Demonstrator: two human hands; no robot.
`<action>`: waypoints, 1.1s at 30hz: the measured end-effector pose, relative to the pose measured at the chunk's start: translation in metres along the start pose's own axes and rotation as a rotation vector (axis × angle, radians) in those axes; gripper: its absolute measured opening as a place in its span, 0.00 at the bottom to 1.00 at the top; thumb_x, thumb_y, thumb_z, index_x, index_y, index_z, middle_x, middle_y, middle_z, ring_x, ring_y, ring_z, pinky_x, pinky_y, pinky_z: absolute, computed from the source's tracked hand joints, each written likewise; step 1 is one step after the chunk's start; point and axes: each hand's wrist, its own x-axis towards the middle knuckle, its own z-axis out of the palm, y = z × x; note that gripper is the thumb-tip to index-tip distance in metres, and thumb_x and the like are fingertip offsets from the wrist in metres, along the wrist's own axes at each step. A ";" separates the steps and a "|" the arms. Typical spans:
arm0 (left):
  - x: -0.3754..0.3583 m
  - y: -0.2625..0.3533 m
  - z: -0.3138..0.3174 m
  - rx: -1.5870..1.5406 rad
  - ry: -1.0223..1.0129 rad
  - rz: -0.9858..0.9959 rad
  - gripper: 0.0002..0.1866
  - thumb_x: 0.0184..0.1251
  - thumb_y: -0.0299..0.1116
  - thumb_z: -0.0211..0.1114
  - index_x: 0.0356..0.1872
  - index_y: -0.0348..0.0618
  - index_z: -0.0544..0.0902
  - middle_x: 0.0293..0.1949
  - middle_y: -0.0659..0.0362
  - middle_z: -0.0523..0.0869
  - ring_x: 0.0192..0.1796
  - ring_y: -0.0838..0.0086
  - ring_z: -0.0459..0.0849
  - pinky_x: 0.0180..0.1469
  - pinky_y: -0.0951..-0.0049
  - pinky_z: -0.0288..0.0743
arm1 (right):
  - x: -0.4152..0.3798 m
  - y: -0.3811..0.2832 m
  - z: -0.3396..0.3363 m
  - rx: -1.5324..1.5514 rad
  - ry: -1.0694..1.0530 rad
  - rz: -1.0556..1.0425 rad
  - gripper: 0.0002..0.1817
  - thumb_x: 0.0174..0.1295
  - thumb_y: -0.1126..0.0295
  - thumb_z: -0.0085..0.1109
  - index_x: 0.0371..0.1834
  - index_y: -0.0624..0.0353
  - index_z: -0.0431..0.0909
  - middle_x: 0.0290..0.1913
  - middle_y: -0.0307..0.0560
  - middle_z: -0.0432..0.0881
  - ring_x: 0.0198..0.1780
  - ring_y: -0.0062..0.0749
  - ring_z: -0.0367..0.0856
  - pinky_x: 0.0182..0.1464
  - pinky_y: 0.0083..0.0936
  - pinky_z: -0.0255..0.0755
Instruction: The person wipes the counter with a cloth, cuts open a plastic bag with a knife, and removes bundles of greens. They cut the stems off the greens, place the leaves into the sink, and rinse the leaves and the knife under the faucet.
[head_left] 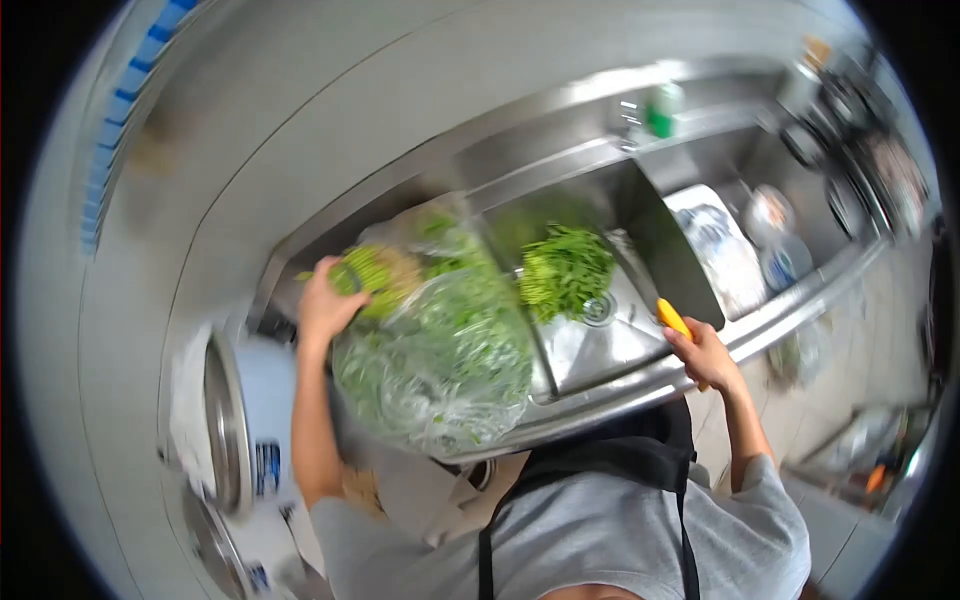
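My left hand is closed on the cut-stem end of a bunch of leafy greens, at the left of the metal counter. Just beside it, a large clear plastic bag full of greens spreads over the counter's front. My right hand grips the yellow handle of a knife above the sink's front edge. A blurred, greyish blade seems to extend from it over the basin. Another bunch of greens lies in the middle sink, near the drain.
The right basin holds a white tray and clear containers. A green bottle stands behind the sinks, with pans at the far right. Large lidded containers stand left, below the counter.
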 end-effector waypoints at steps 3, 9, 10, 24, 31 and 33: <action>-0.005 0.034 -0.030 0.017 -0.002 0.135 0.31 0.37 0.35 0.69 0.51 0.48 0.72 0.46 0.50 0.79 0.49 0.57 0.78 0.50 0.64 0.71 | -0.029 0.029 -0.002 -0.020 0.100 -0.004 0.23 0.60 0.51 0.52 0.42 0.63 0.74 0.16 0.39 0.70 0.15 0.23 0.70 0.18 0.25 0.65; -0.009 0.115 -0.067 -0.147 -0.106 0.193 0.32 0.35 0.26 0.66 0.51 0.42 0.70 0.42 0.53 0.77 0.44 0.66 0.76 0.48 0.70 0.70 | -0.109 0.060 -0.040 0.127 0.274 0.070 0.23 0.60 0.50 0.52 0.41 0.62 0.75 0.17 0.42 0.70 0.20 0.25 0.70 0.24 0.28 0.64; -0.009 0.135 -0.066 -0.229 -0.116 0.241 0.32 0.35 0.25 0.65 0.51 0.41 0.70 0.43 0.54 0.76 0.44 0.67 0.75 0.48 0.71 0.70 | -0.120 0.071 -0.046 0.147 0.310 0.082 0.23 0.60 0.50 0.52 0.41 0.62 0.75 0.17 0.42 0.70 0.20 0.25 0.70 0.24 0.28 0.64; -0.091 0.656 0.095 -0.559 -0.772 0.945 0.34 0.33 0.27 0.70 0.51 0.36 0.70 0.39 0.55 0.78 0.42 0.72 0.77 0.44 0.74 0.72 | -0.260 0.294 -0.216 0.547 0.909 0.441 0.21 0.60 0.52 0.53 0.38 0.62 0.73 0.12 0.37 0.66 0.10 0.21 0.67 0.11 0.21 0.59; -0.164 0.904 0.239 -0.199 -0.940 1.337 0.35 0.31 0.41 0.71 0.49 0.44 0.72 0.33 0.48 0.80 0.40 0.60 0.80 0.44 0.67 0.70 | -0.264 0.420 -0.255 0.679 0.890 0.595 0.20 0.60 0.53 0.52 0.37 0.62 0.74 0.12 0.37 0.67 0.10 0.22 0.67 0.12 0.22 0.62; -0.177 0.955 0.296 -0.134 -0.939 1.332 0.35 0.29 0.44 0.71 0.47 0.44 0.73 0.31 0.49 0.80 0.38 0.60 0.80 0.42 0.68 0.71 | -0.253 0.437 -0.276 0.807 0.845 0.573 0.18 0.61 0.55 0.52 0.34 0.62 0.73 0.13 0.37 0.67 0.09 0.21 0.66 0.11 0.21 0.60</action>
